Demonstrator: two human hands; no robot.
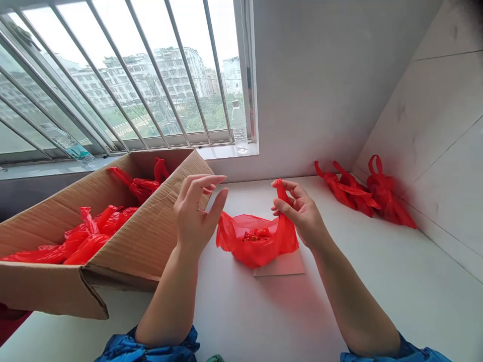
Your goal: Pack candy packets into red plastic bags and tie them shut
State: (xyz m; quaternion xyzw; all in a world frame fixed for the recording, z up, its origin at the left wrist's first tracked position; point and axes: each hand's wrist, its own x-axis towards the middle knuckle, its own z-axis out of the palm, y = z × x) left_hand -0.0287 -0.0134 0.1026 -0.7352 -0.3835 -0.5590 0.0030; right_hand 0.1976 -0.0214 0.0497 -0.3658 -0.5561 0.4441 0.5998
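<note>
A red plastic bag (251, 254) stands on the white table in front of me with its mouth open. Inside it lie small red packets (257, 235), too small to make out in detail. My right hand (298, 208) pinches the bag's right handle and pulls it upward. On the other side, my left hand (198, 211) is raised beside the bag's left edge, thumb and fingers apart, with nothing in it. Part of the bag rests over a flat piece of cardboard (283, 265).
To the left, a large cardboard box (166, 221) holds several red bags (94, 234). Two tied red bags (388, 193) lie at the back right by the wall. A plastic bottle (239, 128) stands on the sill of a barred window; another bottle (73, 148) leans farther left.
</note>
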